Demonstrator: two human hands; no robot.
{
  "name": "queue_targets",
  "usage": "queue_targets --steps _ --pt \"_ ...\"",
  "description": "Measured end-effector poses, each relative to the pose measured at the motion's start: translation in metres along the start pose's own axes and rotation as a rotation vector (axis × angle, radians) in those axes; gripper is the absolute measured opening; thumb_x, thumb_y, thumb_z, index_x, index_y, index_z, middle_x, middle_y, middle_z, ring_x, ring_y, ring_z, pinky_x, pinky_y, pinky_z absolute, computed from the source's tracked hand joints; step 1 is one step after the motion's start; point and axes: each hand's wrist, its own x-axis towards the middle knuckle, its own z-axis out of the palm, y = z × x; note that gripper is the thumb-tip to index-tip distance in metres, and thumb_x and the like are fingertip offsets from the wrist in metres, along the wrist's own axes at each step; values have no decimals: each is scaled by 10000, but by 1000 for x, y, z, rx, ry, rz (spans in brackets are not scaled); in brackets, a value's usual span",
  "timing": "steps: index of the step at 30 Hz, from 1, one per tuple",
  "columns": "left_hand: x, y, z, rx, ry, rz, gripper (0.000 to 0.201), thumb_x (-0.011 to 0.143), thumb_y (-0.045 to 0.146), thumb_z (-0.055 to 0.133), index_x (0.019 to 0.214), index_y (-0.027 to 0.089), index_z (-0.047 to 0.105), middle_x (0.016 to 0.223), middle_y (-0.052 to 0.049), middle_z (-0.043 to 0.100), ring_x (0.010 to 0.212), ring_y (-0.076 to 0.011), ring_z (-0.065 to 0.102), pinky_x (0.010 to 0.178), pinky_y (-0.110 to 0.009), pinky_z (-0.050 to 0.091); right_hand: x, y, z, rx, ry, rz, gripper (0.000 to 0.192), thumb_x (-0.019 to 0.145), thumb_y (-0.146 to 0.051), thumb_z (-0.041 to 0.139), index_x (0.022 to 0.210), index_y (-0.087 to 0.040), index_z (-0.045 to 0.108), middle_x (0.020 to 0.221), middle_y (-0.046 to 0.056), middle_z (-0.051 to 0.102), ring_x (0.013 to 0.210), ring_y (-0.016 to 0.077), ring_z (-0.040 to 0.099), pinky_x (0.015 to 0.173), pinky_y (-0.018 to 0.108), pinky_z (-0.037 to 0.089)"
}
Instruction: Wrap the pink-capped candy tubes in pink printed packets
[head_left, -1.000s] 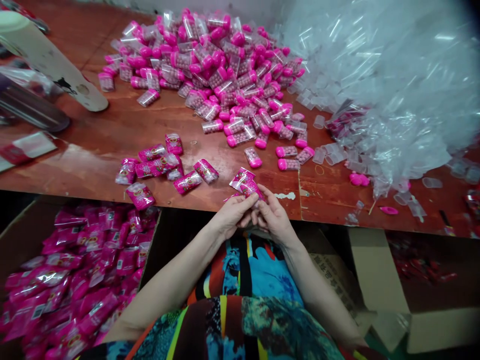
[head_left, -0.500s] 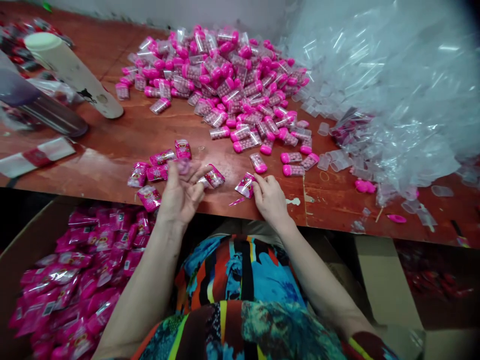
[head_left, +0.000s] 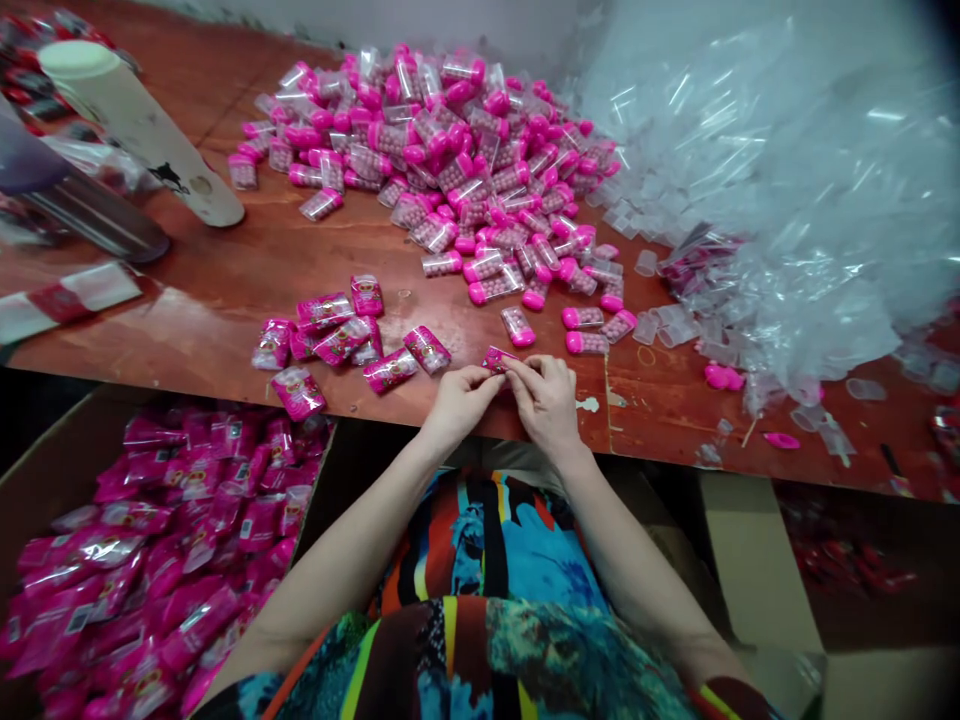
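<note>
Close to the table's front edge, my left hand and my right hand meet, fingertips pinched together. Between them is a small pink printed wrapper, partly hidden by the fingers. To the left lie several small bottles in pink printed wrappers, one wrapped bottle being nearest my left hand. Just beyond my right hand is a clear bottle of small pink balls with a pink cap.
A big heap of pink-capped bottles covers the back of the table. Clear plastic bags and cups crowd the right. Two drink bottles, one a pale tumbler, stand back left. Below the edge, a carton holds pink packets.
My left hand has moved right, from above the wrapped bottles to the wrapper beside my right hand. One more wrapped bottle now shows in the left group. My right hand stays at the wrapper.
</note>
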Motion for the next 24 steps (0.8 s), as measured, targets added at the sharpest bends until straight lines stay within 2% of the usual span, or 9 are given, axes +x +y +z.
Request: queue_targets --steps 3,5,8,12,17,20,22,24 --pt "-1 -2 5 -94 -60 -88 380 819 421 1013 705 164 758 516 47 511 486 -79 388 516 -239 257 -5 0 -1 475 69 195 472 1156 -507 701 1558 -269 771 1130 75 777 1031 273 702 976 438 596" --pt "-4 -3 8 -151 -103 -155 428 793 468 1034 708 164 745 467 55 466 433 -75 335 487 -252 186 -7 1 1 719 97 315 563 1092 -562 780 1562 -256 724 1026 32 761 935 241 701 902 397 621" --pt "-7 -2 12 -176 -119 -222 445 797 466 1046 708 162 734 443 39 479 403 -76 343 477 -248 157 -8 4 1 833 83 373 483 1052 -521 810 1448 -256 730 903 -12 717 845 211 678 824 355 625" --pt "-5 2 16 -187 -95 -253 451 843 417 1015 657 172 686 427 33 473 396 -65 335 479 -237 170 -11 5 -2 822 41 350 353 1054 -483 783 1325 -259 746 865 -19 712 776 193 657 736 321 593" --pt "-3 0 21 -170 0 -223 484 752 420 1046 597 169 662 432 23 488 414 -61 345 478 -229 175 -14 1 0 652 22 293 277 1143 -443 631 1305 -241 729 826 -6 722 721 210 668 727 338 575" --pt "-3 1 22 -169 27 -235 441 711 403 1044 610 158 691 433 12 504 416 -69 360 469 -232 184 -14 -1 1 411 9 207 308 1164 -366 543 1348 -227 747 998 81 830 860 271 761 849 401 616" --pt "-3 5 21 -180 -9 -267 382 737 374 1015 645 147 721 441 2 520 418 -79 379 465 -231 199 -13 2 -2 258 -8 124 342 1166 -331 517 1364 -220 772 1184 139 868 994 305 795 952 439 622" --pt "-2 11 17 -193 -46 -303 327 793 328 960 657 145 726 445 -6 524 421 -90 398 463 -227 220 -8 11 -9 166 -54 48 375 1182 -311 493 1389 -222 793 1273 152 873 1037 308 798 998 446 619"
